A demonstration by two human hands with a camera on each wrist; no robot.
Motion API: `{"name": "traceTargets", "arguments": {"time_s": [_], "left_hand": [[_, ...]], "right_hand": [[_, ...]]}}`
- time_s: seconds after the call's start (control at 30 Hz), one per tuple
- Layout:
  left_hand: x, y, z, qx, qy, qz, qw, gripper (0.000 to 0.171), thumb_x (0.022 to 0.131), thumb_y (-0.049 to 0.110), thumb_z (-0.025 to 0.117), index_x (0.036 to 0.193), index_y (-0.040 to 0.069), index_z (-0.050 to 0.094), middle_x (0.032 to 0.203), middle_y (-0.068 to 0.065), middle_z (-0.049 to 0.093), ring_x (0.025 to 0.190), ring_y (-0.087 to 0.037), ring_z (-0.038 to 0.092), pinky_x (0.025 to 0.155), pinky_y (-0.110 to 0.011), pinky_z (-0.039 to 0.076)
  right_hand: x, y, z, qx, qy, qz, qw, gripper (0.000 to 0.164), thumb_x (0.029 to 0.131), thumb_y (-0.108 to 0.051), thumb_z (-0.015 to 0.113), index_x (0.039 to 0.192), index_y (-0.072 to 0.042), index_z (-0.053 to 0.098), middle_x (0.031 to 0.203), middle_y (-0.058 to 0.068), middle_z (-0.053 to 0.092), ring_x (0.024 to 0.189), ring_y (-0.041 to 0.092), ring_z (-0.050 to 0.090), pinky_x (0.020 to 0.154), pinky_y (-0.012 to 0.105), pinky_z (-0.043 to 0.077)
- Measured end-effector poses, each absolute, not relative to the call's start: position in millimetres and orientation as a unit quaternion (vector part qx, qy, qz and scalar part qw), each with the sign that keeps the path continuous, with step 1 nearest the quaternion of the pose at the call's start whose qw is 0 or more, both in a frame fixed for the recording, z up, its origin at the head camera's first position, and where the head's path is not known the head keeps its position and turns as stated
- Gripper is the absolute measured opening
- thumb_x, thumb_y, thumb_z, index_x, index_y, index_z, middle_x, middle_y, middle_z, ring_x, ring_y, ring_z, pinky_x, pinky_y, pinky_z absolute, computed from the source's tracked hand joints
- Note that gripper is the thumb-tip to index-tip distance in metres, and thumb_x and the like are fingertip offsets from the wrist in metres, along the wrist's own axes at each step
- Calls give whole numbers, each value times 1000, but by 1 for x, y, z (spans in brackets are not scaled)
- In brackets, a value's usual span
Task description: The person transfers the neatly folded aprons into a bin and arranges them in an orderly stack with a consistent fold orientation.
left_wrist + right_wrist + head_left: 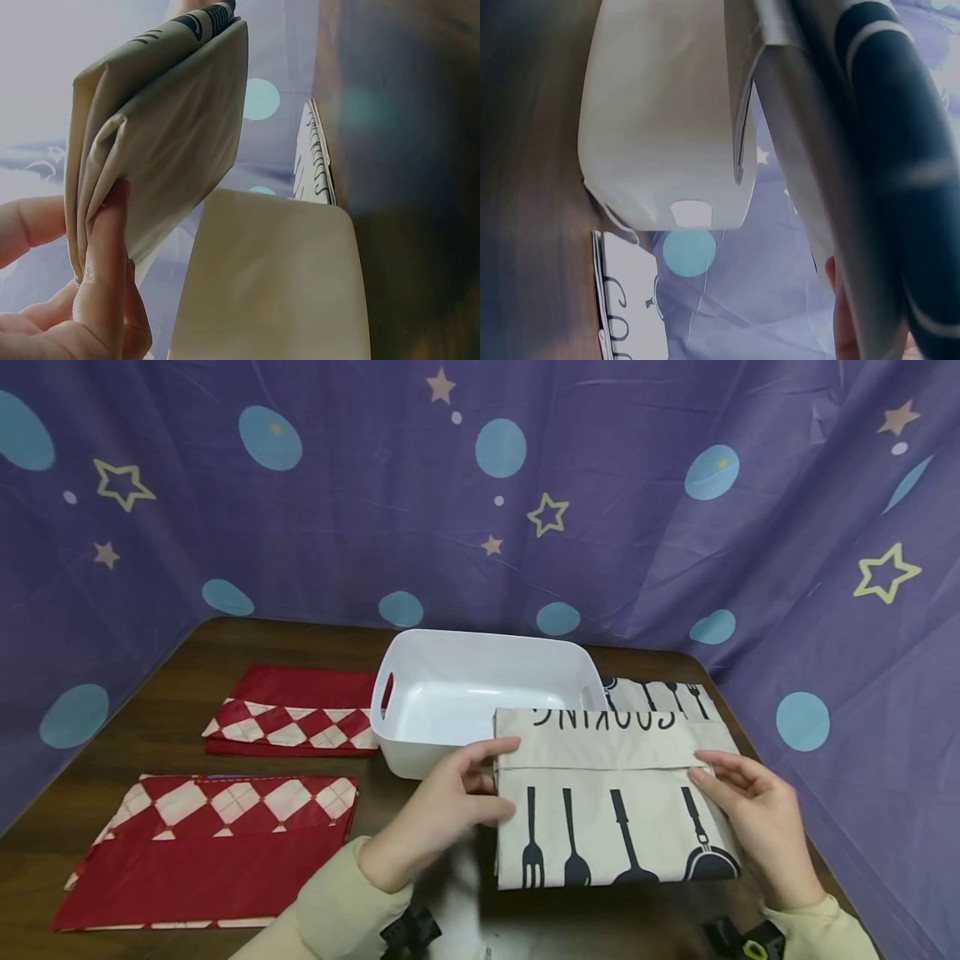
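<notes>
A folded cream cloth [615, 810], printed with black kitchen utensils and the upside-down word COOKING, is held up in front of a white plastic bin [420, 760]. My left hand [450, 793] pinches its left edge. In the left wrist view, the fingers [105, 277] grip the stacked layers from both sides. My right hand [757, 818] holds the opposite edge between thumb and fingers. Close up in the right wrist view, the cloth [885, 172] hides most of that hand. The bin's visible inside holds nothing, though the cloth covers its front right part.
Behind the held cloth, another folded utensil-print cloth [660, 695] lies right of the bin. Two folded red cloths with white diamond bands lie at the left, one farther back [300, 685] against the bin, one nearer [202, 877]. A purple curtain [337, 543] surrounds the wooden table [300, 639].
</notes>
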State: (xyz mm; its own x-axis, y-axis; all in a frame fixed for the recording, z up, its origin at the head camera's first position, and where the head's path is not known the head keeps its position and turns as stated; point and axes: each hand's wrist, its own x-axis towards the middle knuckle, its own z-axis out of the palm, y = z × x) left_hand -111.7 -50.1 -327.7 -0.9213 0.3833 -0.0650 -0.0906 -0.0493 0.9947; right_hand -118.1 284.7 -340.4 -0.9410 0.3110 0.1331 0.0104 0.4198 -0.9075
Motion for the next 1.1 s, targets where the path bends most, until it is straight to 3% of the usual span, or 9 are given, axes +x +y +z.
{"name": "traceTargets", "arguments": {"time_s": [0.13,0.27,0.57,0.8,1.1], "left_hand": [[-114,-53,-326,103,661,725,164,67,80,-7,65,144,4,49,126,-21,57,94,-17,65,78,-31,59],[-115,-56,-327,98,654,732,166,68,81,-8,64,146,4,46,136,-22,53,102,-19,66,81,-33,60],[-118,-61,-328,88,659,734,142,67,83,-6,64,146,6,47,136,-21,54,102,-17,66,80,-29,57],[-120,-66,-325,71,673,728,109,61,86,-3,64,145,9,50,138,-18,56,109,-20,64,80,-26,57],[-121,-73,-323,62,685,718,105,62,88,-3,64,147,7,47,135,-20,57,93,-13,65,74,-26,58]], "right_hand": [[-118,281,-339,-94,-808,565,140,22,86,-16,78,108,-13,75,80,-19,71,66,0,66,57,17,54],[-118,277,-338,-97,-795,583,135,24,86,-17,78,109,-11,75,79,-16,72,63,3,65,55,20,54],[-123,272,-337,-89,-794,587,132,27,87,-17,77,113,-10,74,80,-12,68,64,5,64,56,20,54],[-124,269,-335,-59,-759,642,88,28,89,-12,74,116,-12,73,88,-12,70,70,7,67,59,22,57],[-126,263,-333,-36,-740,670,47,34,88,-9,75,121,-14,71,95,-7,64,72,7,67,62,24,59]]}}
